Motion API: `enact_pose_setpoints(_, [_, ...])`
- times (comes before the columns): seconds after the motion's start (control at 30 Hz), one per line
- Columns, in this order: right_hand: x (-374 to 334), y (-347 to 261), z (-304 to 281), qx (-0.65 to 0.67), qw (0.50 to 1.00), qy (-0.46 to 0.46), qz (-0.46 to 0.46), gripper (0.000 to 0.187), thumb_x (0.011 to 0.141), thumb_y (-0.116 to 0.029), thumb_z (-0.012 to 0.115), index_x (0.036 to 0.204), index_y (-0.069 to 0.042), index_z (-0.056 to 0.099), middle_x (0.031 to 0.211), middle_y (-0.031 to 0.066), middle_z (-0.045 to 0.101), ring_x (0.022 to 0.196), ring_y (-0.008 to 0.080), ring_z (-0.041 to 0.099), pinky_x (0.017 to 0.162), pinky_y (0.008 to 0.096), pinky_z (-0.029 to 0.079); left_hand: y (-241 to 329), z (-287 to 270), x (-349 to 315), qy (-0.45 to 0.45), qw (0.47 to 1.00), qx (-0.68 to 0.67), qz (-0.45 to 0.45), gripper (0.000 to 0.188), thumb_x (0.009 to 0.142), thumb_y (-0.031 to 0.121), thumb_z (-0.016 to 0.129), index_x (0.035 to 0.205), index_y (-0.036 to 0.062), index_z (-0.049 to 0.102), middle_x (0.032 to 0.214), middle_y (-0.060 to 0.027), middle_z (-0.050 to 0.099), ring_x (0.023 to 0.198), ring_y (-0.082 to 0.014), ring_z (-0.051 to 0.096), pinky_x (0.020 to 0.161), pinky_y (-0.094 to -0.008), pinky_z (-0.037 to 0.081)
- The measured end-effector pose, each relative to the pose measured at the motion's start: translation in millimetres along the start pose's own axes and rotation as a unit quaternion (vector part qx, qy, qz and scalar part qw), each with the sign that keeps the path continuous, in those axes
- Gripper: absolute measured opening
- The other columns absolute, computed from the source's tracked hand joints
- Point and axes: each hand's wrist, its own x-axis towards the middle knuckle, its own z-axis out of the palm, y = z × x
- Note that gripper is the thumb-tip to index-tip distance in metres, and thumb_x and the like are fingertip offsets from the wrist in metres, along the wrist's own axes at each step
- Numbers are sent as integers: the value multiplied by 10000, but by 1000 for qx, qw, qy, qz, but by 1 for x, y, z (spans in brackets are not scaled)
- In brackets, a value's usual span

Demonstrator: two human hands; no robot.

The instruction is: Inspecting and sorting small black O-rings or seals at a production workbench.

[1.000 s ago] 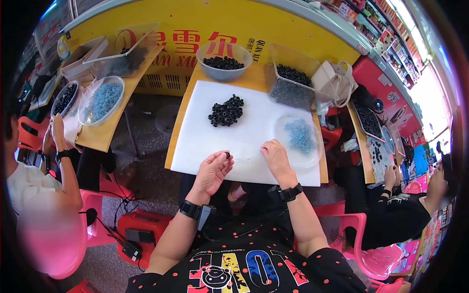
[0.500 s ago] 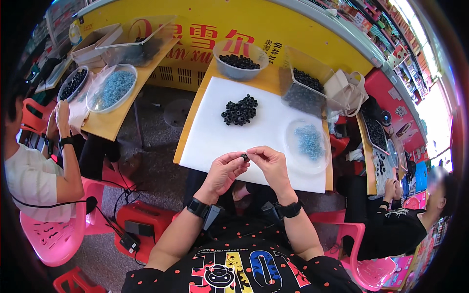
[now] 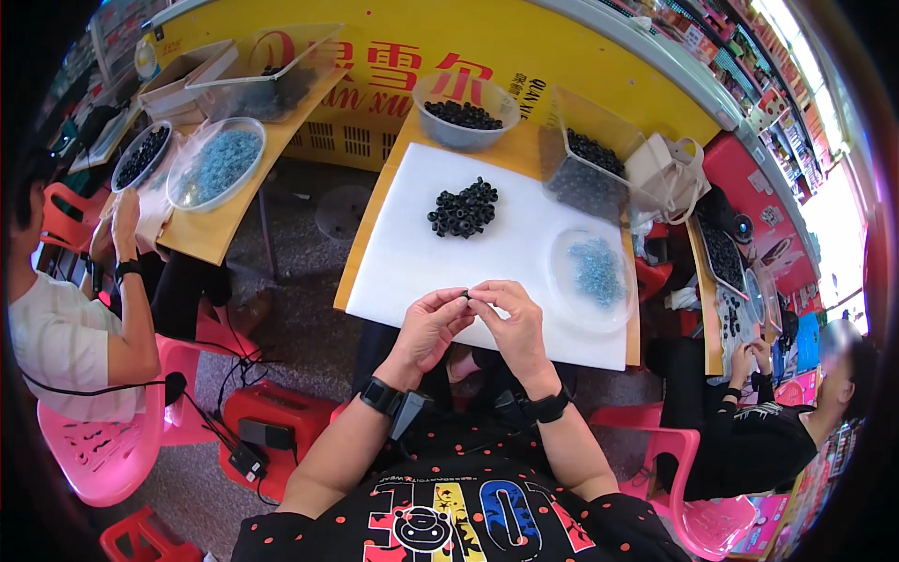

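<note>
My left hand (image 3: 433,330) and my right hand (image 3: 511,324) meet at the near edge of the white sheet (image 3: 412,272). Between their pinched fingertips is a small black round piece (image 3: 465,294), mostly covered by the fingers. Both hands are closed on it. Beyond them lies a loose pile of similar black pieces (image 3: 464,208) on the sheet. To the right of my hands, a clear round tray (image 3: 567,304) holds many small pale-blue pieces (image 3: 596,270).
A translucent bowl (image 3: 468,139) and a clear bin (image 3: 585,192), both with black pieces, stand at the back. A cream bag (image 3: 667,173) is beside the bin. Other people work at a left table (image 3: 211,239) and a right table (image 3: 707,323). Cables and a red stool (image 3: 272,440) are at left.
My right fingers have closed in over the black piece, covering more of it. The view has shifted slightly. The person at right has raised their hands a little.
</note>
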Motion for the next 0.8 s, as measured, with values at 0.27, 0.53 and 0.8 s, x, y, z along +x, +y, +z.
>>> enact_pose_setpoints(0.27, [37, 43, -3, 198, 960, -68, 186, 227, 910, -110, 678, 1120, -48, 736, 1019, 97, 710, 898, 213, 654, 809, 309, 524, 6, -1, 2, 27, 997, -67, 6, 192, 981, 87, 624, 1160, 21, 602, 1072, -115, 684, 939, -169, 677, 838, -270, 587])
enact_pose_setpoints(0.53, [98, 118, 21, -103, 991, -21, 88, 179, 846, -106, 709, 996, -8, 722, 998, 141, 716, 827, 218, 699, 760, 337, 547, 11, -3, 3, 19, 994, -110, -3, 194, 969, 72, 636, 1153, 15, 611, 1093, -147, 687, 964, -195, 689, 852, -283, 596])
enact_pose_setpoints(0.8, [81, 88, 8, 40, 981, -15, 188, 173, 863, -96, 725, 1011, -5, 731, 900, 79, 732, 806, 112, 656, 718, 248, 512, 12, -2, 0, 22, 994, -109, 0, 209, 968, 62, 633, 1166, -2, 618, 1094, -150, 689, 951, -191, 693, 847, -279, 597])
